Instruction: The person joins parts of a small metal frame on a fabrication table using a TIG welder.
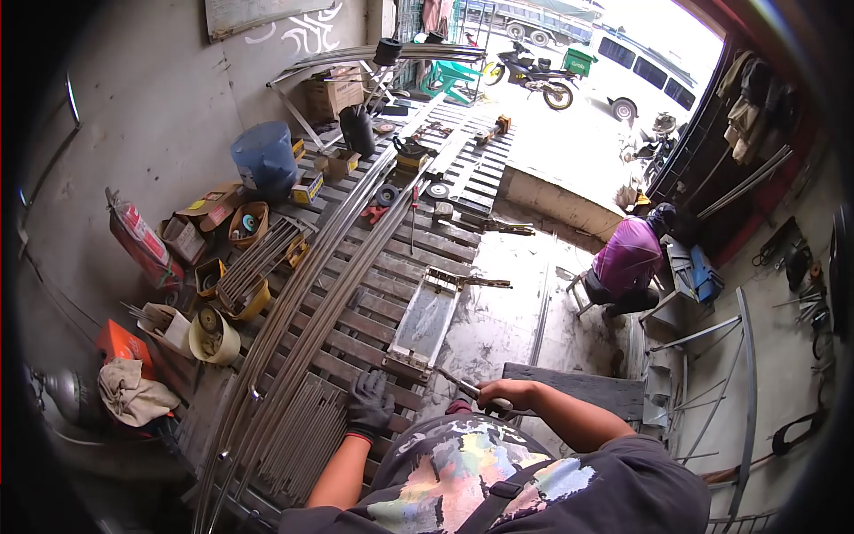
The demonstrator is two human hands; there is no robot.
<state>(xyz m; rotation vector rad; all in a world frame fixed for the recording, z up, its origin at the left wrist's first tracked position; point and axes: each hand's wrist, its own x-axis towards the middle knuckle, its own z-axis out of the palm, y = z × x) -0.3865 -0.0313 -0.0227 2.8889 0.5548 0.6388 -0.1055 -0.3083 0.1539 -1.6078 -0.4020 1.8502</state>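
Note:
My left hand, in a dark grey glove, lies flat with fingers stretched out on the slatted bench, beside a bundle of short thin rods. My bare right hand is closed around a slim metal hand tool, whose exact kind I cannot make out. The tool's far end reaches the near right corner of a rectangular metal frame. A plier-like clamp sits at the frame's far right corner. Long shiny metal tubes run along the bench to the left of the frame.
A co-worker in a purple top sits low at the right. Buckets, including a blue one, boxes and a fire extinguisher line the left wall. An angle grinder lies at the bench's far end. A motorcycle stands outside.

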